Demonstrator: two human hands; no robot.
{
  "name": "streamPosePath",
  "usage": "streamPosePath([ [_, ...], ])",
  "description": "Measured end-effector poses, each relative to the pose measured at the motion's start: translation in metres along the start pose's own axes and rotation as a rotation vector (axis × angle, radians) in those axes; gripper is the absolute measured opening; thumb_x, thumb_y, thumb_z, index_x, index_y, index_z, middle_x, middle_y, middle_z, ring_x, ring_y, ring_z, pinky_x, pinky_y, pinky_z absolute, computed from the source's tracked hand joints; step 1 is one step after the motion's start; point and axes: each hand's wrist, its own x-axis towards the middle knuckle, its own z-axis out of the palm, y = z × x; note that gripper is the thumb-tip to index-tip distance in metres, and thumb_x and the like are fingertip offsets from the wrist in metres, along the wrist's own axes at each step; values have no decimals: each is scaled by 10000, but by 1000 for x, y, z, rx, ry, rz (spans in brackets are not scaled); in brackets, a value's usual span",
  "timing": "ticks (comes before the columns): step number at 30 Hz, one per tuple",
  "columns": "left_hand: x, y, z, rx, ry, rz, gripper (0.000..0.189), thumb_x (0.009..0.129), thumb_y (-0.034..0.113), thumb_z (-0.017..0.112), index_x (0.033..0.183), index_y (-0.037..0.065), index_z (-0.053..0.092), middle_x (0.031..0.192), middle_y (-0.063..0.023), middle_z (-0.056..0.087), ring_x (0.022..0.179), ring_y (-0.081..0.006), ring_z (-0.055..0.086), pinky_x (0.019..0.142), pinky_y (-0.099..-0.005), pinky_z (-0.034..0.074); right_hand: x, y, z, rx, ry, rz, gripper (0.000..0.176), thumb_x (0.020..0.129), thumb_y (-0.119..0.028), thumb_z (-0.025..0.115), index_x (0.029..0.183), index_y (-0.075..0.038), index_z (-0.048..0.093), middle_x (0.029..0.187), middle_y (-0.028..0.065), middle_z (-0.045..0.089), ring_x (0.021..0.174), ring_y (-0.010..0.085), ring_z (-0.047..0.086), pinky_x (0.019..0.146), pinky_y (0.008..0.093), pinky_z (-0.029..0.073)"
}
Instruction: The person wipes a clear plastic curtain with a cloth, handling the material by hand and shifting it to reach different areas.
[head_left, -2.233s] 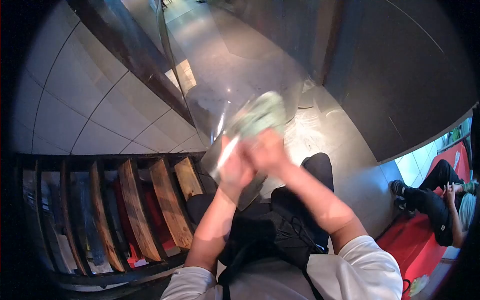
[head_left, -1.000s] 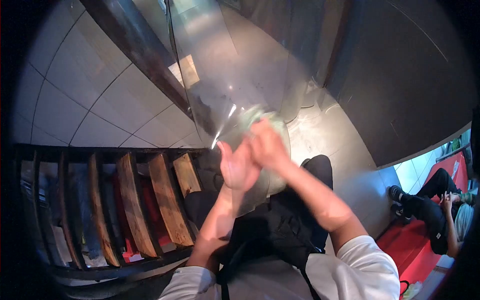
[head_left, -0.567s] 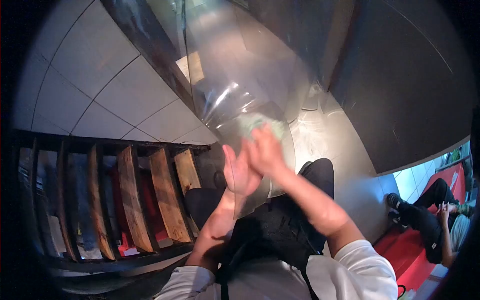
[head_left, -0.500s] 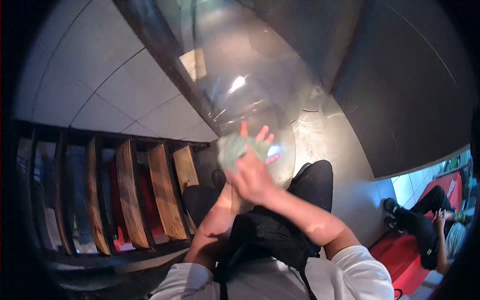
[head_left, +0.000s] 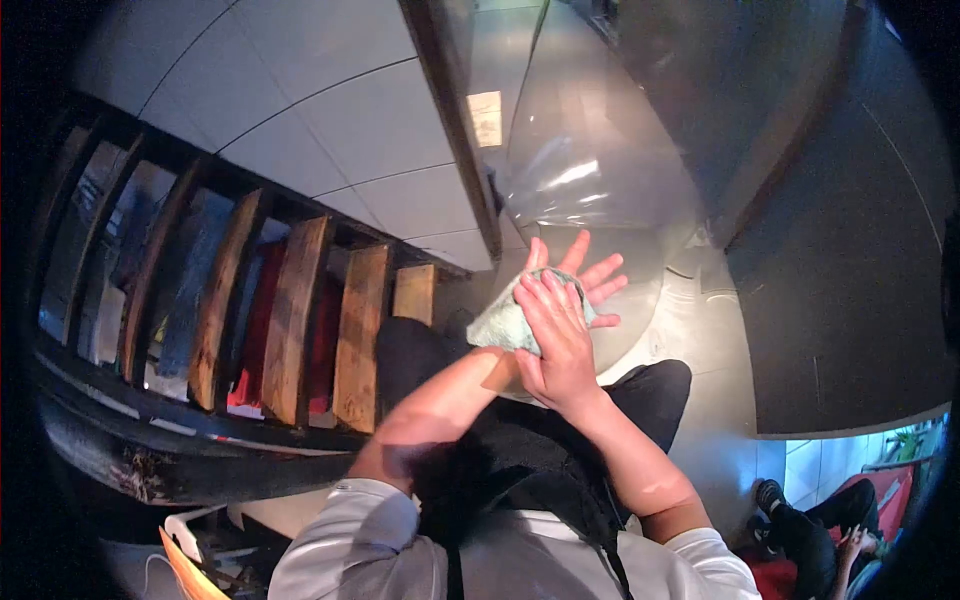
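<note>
A pale green cloth (head_left: 497,322) is draped over the palm area of my left hand (head_left: 594,272). The fingers of that hand are spread and reach out beyond the cloth, with nothing between them. My right hand (head_left: 562,335) lies across the cloth, pressing it against the left hand with its fingers stretched close together. Much of the left palm is hidden under the cloth and the right hand. Both hands are held above my lap, in front of my dark-trousered knees (head_left: 655,392).
To the left stands a rack of wooden slats (head_left: 295,320) in a dark frame. Clear plastic sheeting (head_left: 590,150) hangs ahead. A dark curved panel (head_left: 850,270) is at right. A seated person (head_left: 810,535) is at lower right, near red seating.
The view has turned, so the surroundings sit differently in it. My right hand has moved from near the left wrist to flat over the cloth. The cloth remains on the left hand.
</note>
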Motion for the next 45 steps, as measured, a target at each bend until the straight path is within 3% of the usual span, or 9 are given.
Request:
streamPosePath([
  [12, 29, 30, -53, -148, -11, -189, 811, 947, 790, 224, 1609, 322, 192, 1677, -128, 153, 1526, -403, 154, 1119, -734, 234, -1, 55, 40, -82, -146, 177, 544, 805, 18, 604, 1343, -34, 548, 1521, 225, 440, 1453, 441, 348, 1189, 600, 219],
  [16, 11, 36, -102, -1040, -75, -32, 885, 948, 776, 269, 1618, 206, 168, 1651, -99, 247, 1521, -327, 213, 1178, -657, 188, 30, 132, 61, -315, -41, 202, 492, 849, 10, 572, 1339, -36, 571, 1407, 255, 543, 1346, 410, 496, 1149, 515, 347],
  [19, 8, 54, -89, -246, -27, -43, 919, 945, 774, 297, 1602, 137, 206, 1625, -104, 295, 1506, -261, 267, 1219, -521, 203, 87, 140, 63, 40, -178, 1034, 424, 934, -53, 548, 1354, 8, 562, 1343, 273, 581, 1256, 431, 553, 1067, 454, 439],
  [24, 22, 65, -169, -521, -499, 101, 860, 956, 775, 254, 1605, 212, 220, 1664, -129, 192, 1507, -357, 225, 1173, -661, 190, 38, 78, 122, 75, -280, 193, 522, 885, 23, 553, 1405, -20, 549, 1478, 233, 500, 1428, 413, 406, 1218, 467, 230],
  [25, 6, 87, -127, -314, 23, 43, 862, 933, 806, 277, 1597, 260, 222, 1625, -116, 268, 1446, -353, 318, 1152, -619, 270, 40, 76, 118, 22, -318, 169, 519, 890, 20, 542, 1407, -21, 546, 1472, 236, 503, 1422, 413, 414, 1218, 468, 233],
  [29, 16, 83, -125, -1021, -108, -19, 868, 935, 791, 308, 1608, 255, 191, 1613, -112, 297, 1439, -322, 347, 1120, -710, 235, 55, 137, 93, -324, -140, 145, 481, 908, -13, 531, 1389, -31, 559, 1400, 251, 556, 1342, 395, 513, 1149, 474, 361],
  [33, 11, 71, -80, -136, -25, -5, 870, 938, 774, 316, 1617, 244, 188, 1638, -144, 259, 1484, -354, 284, 1136, -709, 210, 107, 119, 57, -42, -162, 913, 327, 935, -64, 541, 1243, 31, 593, 1209, 282, 631, 1183, 458, 583, 1007, 474, 480],
  [40, 22, 53, -144, -368, -312, -16, 835, 928, 785, 361, 1553, 232, 331, 1571, -199, 372, 1384, -440, 425, 1108, -742, 235, 5, 107, 84, -255, -143, 68, 524, 908, 11, 546, 1425, 21, 465, 1420, 315, 493, 1334, 472, 479, 1105, 498, 391],
  [45, 13, 70, -76, -312, -146, -25, 991, 817, 848, 478, 1561, 236, 244, 1515, -173, 377, 1357, -359, 409, 1116, -740, 148, 79, 155, 31, -78, -150, 879, 286, 998, -167, 501, 1211, -10, 609, 1014, 219, 685, 953, 345, 672, 855, 452, 502],
])
